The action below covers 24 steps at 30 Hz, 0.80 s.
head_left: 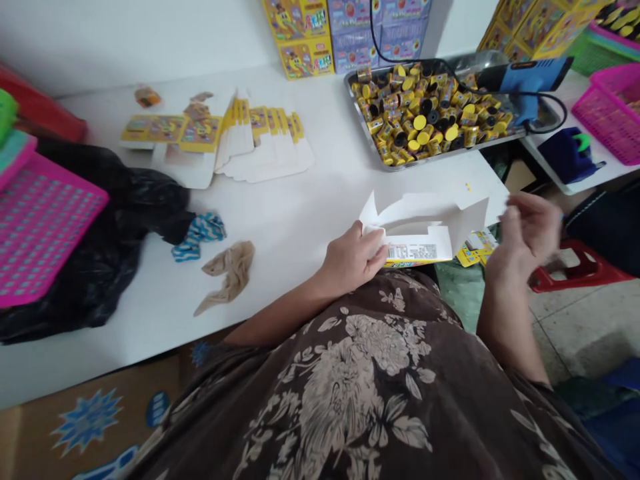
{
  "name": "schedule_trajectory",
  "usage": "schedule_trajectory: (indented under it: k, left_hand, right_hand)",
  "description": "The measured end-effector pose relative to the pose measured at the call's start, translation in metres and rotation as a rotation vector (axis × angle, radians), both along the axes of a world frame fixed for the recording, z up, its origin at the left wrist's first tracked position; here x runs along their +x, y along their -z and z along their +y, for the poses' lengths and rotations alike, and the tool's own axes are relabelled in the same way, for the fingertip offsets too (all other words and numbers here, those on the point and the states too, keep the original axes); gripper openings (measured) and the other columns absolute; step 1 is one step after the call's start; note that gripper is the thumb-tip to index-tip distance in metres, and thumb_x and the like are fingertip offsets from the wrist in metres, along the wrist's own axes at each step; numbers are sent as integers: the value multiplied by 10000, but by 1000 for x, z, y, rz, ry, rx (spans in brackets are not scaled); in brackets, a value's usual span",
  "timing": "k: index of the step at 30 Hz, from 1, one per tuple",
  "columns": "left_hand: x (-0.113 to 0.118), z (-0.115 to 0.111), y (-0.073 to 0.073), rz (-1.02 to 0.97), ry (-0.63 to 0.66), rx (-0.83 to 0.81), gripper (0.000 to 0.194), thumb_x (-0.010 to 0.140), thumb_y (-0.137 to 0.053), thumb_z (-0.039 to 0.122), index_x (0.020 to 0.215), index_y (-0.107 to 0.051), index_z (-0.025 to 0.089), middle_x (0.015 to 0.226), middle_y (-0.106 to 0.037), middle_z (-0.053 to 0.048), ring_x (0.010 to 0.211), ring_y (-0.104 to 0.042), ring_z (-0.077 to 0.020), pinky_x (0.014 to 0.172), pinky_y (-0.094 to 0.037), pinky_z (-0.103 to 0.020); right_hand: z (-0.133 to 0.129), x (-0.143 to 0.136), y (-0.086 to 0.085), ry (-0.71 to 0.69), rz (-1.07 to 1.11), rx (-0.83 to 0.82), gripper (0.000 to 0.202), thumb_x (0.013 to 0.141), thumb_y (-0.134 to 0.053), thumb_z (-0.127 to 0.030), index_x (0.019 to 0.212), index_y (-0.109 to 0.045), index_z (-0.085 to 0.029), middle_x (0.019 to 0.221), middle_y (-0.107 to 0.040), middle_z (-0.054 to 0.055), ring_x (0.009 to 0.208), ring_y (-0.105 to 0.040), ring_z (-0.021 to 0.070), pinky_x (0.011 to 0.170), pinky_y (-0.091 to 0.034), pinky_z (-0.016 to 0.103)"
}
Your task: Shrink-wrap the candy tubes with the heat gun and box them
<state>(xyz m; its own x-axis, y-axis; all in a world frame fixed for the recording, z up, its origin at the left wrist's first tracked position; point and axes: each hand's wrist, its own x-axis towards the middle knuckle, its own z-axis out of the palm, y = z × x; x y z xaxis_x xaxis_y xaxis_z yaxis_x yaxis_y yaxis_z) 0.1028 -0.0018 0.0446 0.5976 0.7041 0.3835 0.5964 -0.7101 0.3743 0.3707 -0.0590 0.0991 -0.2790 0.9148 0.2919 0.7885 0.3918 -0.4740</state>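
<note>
My left hand [356,259] is closed on the left end of a small carton [419,241], thumb and fingers gripping its card wall. The carton lies at the table's front edge against my lap, its white inside showing and its top flaps standing up. Printed text and a yellow strip show on its near side. To the right of the carton, my right hand [525,230] hangs in the air, slightly blurred. Its fingers are loosely bent, the thumb is apart from them, and I see nothing in it. Flat yellow-and-white cartons [270,150] lie fanned out on the table.
A metal tray [425,162] of small yellow tubs stands at the back right, with a blue heat gun [523,83] on its end. Stacked boxes [305,40] line the wall. Pink baskets [607,113] stand right; a black bag [110,267] and tan cloth [233,273] lie left.
</note>
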Motion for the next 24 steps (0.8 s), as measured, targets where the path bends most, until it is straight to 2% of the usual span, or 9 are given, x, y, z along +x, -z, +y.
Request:
schedule_trajectory:
  k: [3, 6, 9, 11, 14, 17, 21, 24]
  left_hand:
    - [6, -1, 10, -35, -36, 81, 397, 1089, -505, 473, 1279, -696, 182, 979, -636, -110, 795, -637, -224, 613, -505, -307]
    - [13, 0, 20, -63, -27, 149, 412, 1087, -505, 442, 1348, -649, 158, 1025, -645, -141, 896, -669, -273, 693, -575, -363]
    - [20, 1, 28, -141, -7, 215, 417, 1079, -508, 388, 1432, -558, 170, 1330, -632, -228, 1210, -664, -357, 921, -622, -500]
    - [22, 3, 32, -201, 17, 252, 489, 1072, -509, 352, 1532, -448, 198, 1547, -537, -255, 1434, -567, -394, 1067, -578, -589]
    - [21, 8, 37, -259, 136, 277, 625, 1067, -508, 300, 1648, -282, 255, 1633, -514, -220, 1570, -474, -379, 1203, -484, -641]
    - [18, 13, 38, -248, 260, 279, 691, 1062, -515, 277, 1691, -232, 264, 1613, -571, -195, 1585, -477, -372, 1254, -436, -646]
    - [17, 19, 31, -240, 327, 247, 640, 1066, -520, 302, 1663, -338, 163, 1500, -666, -212, 1494, -577, -379, 1222, -484, -625]
    - [16, 18, 22, -276, 315, 130, 484, 1080, -465, 251, 1560, -478, 187, 1428, -712, -170, 1450, -615, -339, 1225, -490, -610]
  right_hand:
    - [14, 0, 17, 68, 150, -50, 679, 772, -845, -318, 1421, -644, -312, 1269, -741, 80, 1141, -681, 346, 872, -616, 498]
    - [25, 3, 44, 171, 334, -88, 726, 765, -825, -336, 1456, -607, -324, 1231, -754, 64, 1080, -713, 322, 842, -631, 476]
    - [28, 10, 69, 307, 575, -106, 664, 820, -732, -368, 1461, -566, -315, 1216, -757, 61, 1015, -738, 294, 812, -641, 456]
    - [29, 14, 78, 364, 690, -123, 631, 818, -711, -380, 1427, -566, -299, 1205, -758, 61, 998, -743, 284, 815, -642, 448]
    - [30, 15, 83, 406, 729, -145, 638, 767, -735, -364, 1381, -580, -285, 1171, -761, 52, 980, -736, 280, 826, -638, 442]
    - [29, 11, 81, 433, 704, -158, 642, 771, -715, -335, 1397, -584, -280, 1163, -763, 56, 959, -725, 278, 817, -633, 441]
    - [27, 4, 74, 427, 554, -60, 586, 821, -683, -307, 1402, -612, -272, 1273, -743, 89, 1134, -700, 302, 961, -613, 489]
    - [22, 3, 65, 360, 444, 85, 530, 865, -688, -293, 1394, -648, -295, 1362, -720, 103, 1299, -647, 330, 1115, -536, 573]
